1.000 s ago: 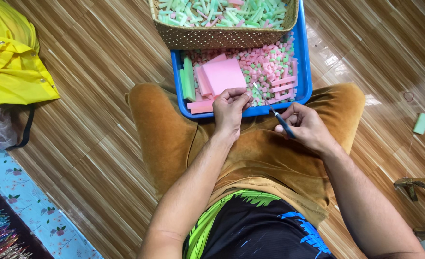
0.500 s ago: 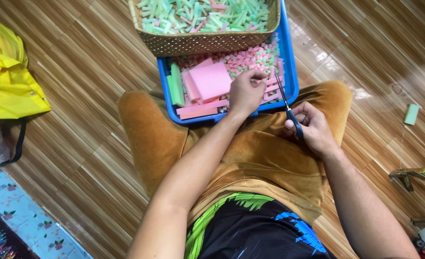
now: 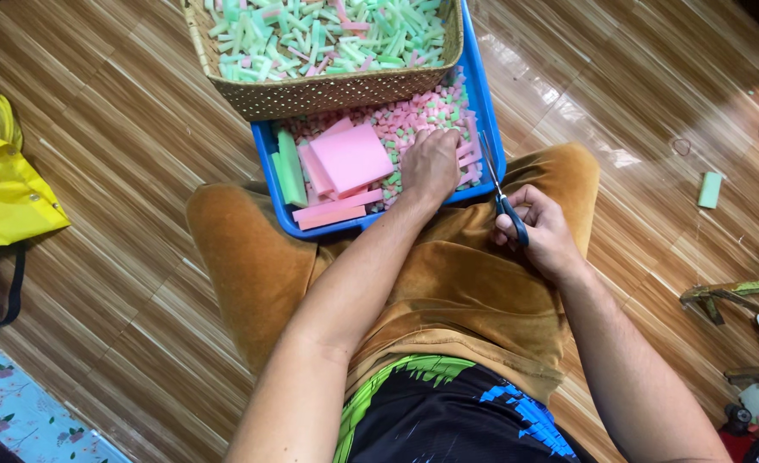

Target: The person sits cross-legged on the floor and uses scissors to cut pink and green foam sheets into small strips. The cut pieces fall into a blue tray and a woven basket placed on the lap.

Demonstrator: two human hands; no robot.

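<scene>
Hands at a tray of cut foam

Left hand (image 3: 431,163) lies palm-down in the blue tray (image 3: 270,167), fingers loosely curled and spread over the small pink and green foam bits (image 3: 414,116); whether it has pinched any of them cannot be told from above. Right hand (image 3: 540,227) rests on the lap, fingers closed through the dark handles of a pair of scissors (image 3: 498,184), whose thin blades are shut or nearly so and point up along the tray's right rim.

Against half a second ago, the left hand sits a little deeper among the bits, nearer the tray's right side. The right hand and scissors hold much the same pose beside the rim. A second ago the left hand was still at the tray's near edge and the scissors lay lower over the lap.

Just left of the left hand lies a square pink foam pad (image 3: 351,156), matte and soft-edged, stacked on longer pink foam strips (image 3: 332,210); a green foam bar (image 3: 291,167) stands on edge at the tray's left wall. Beyond, a woven straw basket (image 3: 328,90) rests across the tray's far end, full of short green and pink foam sticks. The tray sits between knees in tan velvety trousers (image 3: 251,257). Glossy wood-grain flooring (image 3: 114,129) surrounds it, with yellow fabric (image 3: 6,184) at the left and a loose green foam block (image 3: 710,189) well apart at the right.
</scene>
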